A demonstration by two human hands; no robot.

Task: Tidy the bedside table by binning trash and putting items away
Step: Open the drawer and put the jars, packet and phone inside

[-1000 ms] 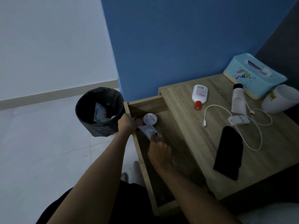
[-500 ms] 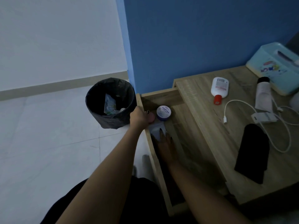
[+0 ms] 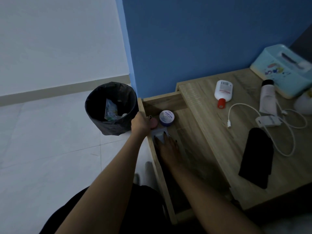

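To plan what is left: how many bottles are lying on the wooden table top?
2: a white bottle with a red cap near the wall, and a pale bottle with a black cap beside the turquoise tissue box.

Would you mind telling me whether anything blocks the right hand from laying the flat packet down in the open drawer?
Nothing visible does. The right hand already rests on the flat packet inside the drawer; the round jar sits just beyond it, toward the wall.
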